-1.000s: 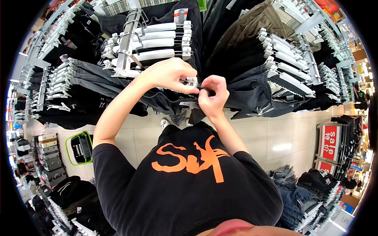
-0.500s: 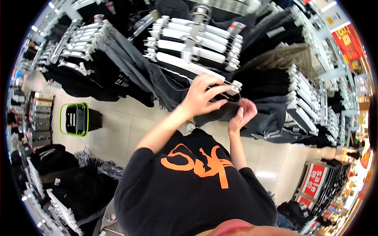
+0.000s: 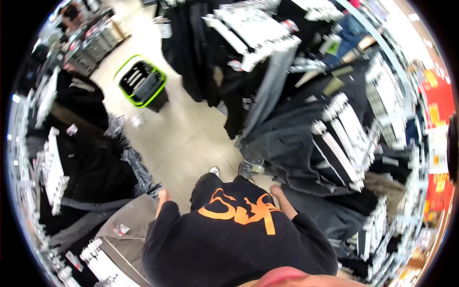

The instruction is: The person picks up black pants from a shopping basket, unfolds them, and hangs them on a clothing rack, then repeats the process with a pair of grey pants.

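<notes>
Down at my left side, my left hand (image 3: 164,195) hangs beside the plastic-wrapped clothes (image 3: 136,170) and a grey-brown garment (image 3: 129,225). Close to the dark trousers (image 3: 282,148) on white hangers (image 3: 339,143), my right hand (image 3: 276,190) hangs low at my other side. Both hands look small and foreshortened, with their fingers mostly hidden, so their grip cannot be made out. Nothing can be seen hanging from either one.
A black shopping basket with a green rim (image 3: 161,93) stands on the pale floor (image 3: 184,138) ahead to the left. Black garments (image 3: 191,57) hang ahead. More racks line both sides, and red signs (image 3: 437,103) show at the far right.
Both hands have left the dark trousers on the hanger and dropped to my sides. My view has turned left, so the trouser rack now lies to the right and the basket further ahead.
</notes>
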Available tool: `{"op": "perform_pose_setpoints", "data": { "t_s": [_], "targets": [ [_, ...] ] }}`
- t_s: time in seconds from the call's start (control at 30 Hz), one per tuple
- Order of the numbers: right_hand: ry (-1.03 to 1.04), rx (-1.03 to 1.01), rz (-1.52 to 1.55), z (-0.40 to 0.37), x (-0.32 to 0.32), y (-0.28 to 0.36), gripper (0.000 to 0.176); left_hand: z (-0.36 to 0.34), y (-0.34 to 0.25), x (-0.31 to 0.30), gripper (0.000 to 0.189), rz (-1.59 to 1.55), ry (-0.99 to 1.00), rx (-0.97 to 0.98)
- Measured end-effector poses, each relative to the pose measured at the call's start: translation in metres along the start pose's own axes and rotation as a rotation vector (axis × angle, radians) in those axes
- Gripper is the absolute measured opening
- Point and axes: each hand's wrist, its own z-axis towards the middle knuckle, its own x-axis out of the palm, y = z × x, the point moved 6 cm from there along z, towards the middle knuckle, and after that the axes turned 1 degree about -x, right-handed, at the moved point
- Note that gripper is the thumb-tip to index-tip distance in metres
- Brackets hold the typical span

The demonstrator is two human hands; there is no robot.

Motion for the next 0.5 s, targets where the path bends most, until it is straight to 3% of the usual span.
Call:
{"op": "perform_pose_setpoints", "data": {
  "t_s": [0.03, 0.1, 0.17, 0.23, 0.3, 0.37, 0.47, 0.5],
  "targets": [
    [-0.300, -0.022, 0.305, 0.012, -0.024, 0.009, 0.024, -0.001, 0.000, -0.016, 0.015, -0.151, 0.056, 0.116],
    [-0.655, -0.040, 0.629, 0.050, -0.062, 0.032, 0.023, 0.001, 0.004, -0.044, 0.015, -0.179, -0.006, 0.351],
    [-0.738, -0.270, 0.544, 0.083, -0.100, 0.088, 0.022, 0.001, 0.019, -0.056, 0.012, -0.147, -0.114, 0.346],
    [-0.478, -0.230, 0.687, 0.079, -0.131, 0.167, 0.021, 0.001, 0.045, -0.043, 0.016, -0.257, -0.136, 0.154],
    [-0.498, -0.410, 0.546, 0.105, -0.144, 0.233, 0.020, -0.001, 0.066, -0.008, 0.015, -0.460, -0.150, 0.071],
    [-0.470, -0.581, 0.462, 0.084, -0.155, 0.305, 0.022, -0.020, 0.064, 0.040, 0.030, -0.127, -0.065, 0.060],
    [-0.262, -0.830, 0.289, 0.041, -0.153, 0.385, 0.025, -0.031, 0.065, 0.085, 0.027, -0.001, -0.117, 0.075],
    [-0.191, -0.812, 0.196, 0.024, -0.154, 0.401, 0.026, -0.035, 0.056, 0.088, 0.031, 0.072, -0.138, 0.085]
  ]
}}
